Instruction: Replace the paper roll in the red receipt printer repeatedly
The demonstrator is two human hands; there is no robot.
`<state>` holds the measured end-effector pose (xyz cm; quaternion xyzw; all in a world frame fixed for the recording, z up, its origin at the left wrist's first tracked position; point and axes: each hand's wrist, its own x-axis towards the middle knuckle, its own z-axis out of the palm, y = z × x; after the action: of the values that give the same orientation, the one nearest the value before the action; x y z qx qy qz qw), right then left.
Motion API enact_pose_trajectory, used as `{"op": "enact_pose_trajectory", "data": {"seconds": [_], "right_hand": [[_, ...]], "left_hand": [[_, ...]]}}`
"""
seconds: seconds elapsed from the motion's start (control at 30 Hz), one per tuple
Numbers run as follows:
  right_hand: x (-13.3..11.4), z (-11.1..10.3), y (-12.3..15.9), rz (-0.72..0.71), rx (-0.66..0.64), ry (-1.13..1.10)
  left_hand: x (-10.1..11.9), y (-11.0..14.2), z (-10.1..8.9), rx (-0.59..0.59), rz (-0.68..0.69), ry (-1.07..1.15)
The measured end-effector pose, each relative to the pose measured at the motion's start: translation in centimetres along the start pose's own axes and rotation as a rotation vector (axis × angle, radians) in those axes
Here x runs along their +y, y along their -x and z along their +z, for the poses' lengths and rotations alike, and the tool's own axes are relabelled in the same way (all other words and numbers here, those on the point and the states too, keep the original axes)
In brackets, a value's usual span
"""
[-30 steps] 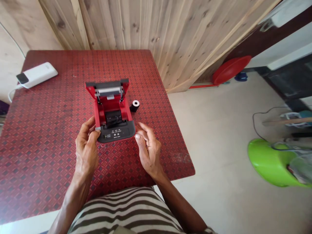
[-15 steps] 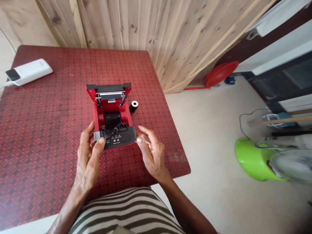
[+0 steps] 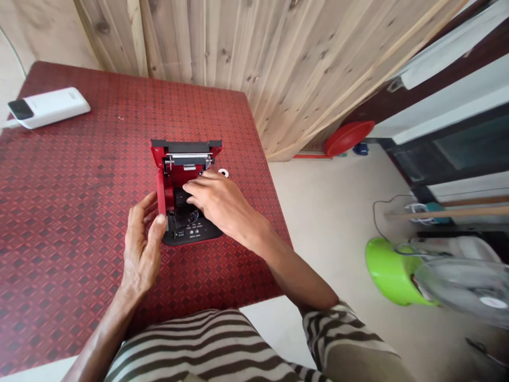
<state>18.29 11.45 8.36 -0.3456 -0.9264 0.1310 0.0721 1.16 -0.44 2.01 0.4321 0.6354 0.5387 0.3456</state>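
A small red and black printer (image 3: 161,191) stands on the table with its lid (image 3: 186,147) raised. Inside its compartment lies a shiny black roll (image 3: 181,197), with crinkled clear film (image 3: 191,216) at the front. My left hand (image 3: 140,239) grips the printer's left side, thumb at the front corner and fingers along the wall. From the right, my right hand (image 3: 222,204) reaches into the compartment, its fingers bent over the black roll; its thumb and the roll's right part are hidden. Just behind that hand, the white end of a second roll (image 3: 224,173) shows.
The table (image 3: 99,180) has a red patterned cover. A white power bank (image 3: 55,107) with a cable lies at its far left. Wooden panelling (image 3: 191,42) rises behind. To the right, a green stool or tub (image 3: 392,273) and a fan (image 3: 465,289) stand on the floor.
My right hand has moved from the printer's right front corner up and left into the compartment. My left hand keeps its hold on the left side. The view has shifted slightly.
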Motion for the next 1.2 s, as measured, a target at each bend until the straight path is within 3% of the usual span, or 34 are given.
{"op": "enact_pose_trajectory", "data": {"seconds": [0.13,0.27,0.4,0.57,0.67,0.73,0.83,0.97,1.07,1.2], "right_hand": [[-1.2,-0.7,-3.7,0.041,-0.301,0.207],[-1.6,-1.4,-4.1,0.026,-0.386,0.222],[-1.7,-2.0,-2.6,0.000,-0.270,0.166],[-0.8,-3.3,2.6,0.001,0.120,-0.102],[1.2,-2.7,6.8,0.154,0.360,-0.379],[2.8,-0.9,9.3,0.339,0.436,-0.568],[4.2,2.9,11.4,0.503,0.428,-0.791],[4.3,6.5,11.6,0.480,0.331,-0.838],[4.1,7.0,11.5,0.440,0.279,-0.798],[5.0,5.4,12.3,0.447,0.175,-0.762]], "left_hand": [[-0.8,0.0,0.4,-0.018,-0.011,-0.001],[-1.1,0.1,0.4,-0.026,-0.030,0.003],[-1.2,0.1,0.3,-0.045,-0.033,0.002],[-1.1,0.0,0.2,-0.038,-0.020,-0.006],[-1.2,-0.1,0.1,-0.028,-0.011,-0.023],[-1.3,-0.2,0.0,-0.025,0.001,-0.031],[-1.3,-0.4,0.1,-0.018,0.039,-0.044],[-1.3,-0.5,0.1,-0.001,0.083,-0.064],[-1.4,-0.6,0.1,0.005,0.090,-0.069],[-1.2,-0.6,0.1,0.014,0.066,-0.071]]}}
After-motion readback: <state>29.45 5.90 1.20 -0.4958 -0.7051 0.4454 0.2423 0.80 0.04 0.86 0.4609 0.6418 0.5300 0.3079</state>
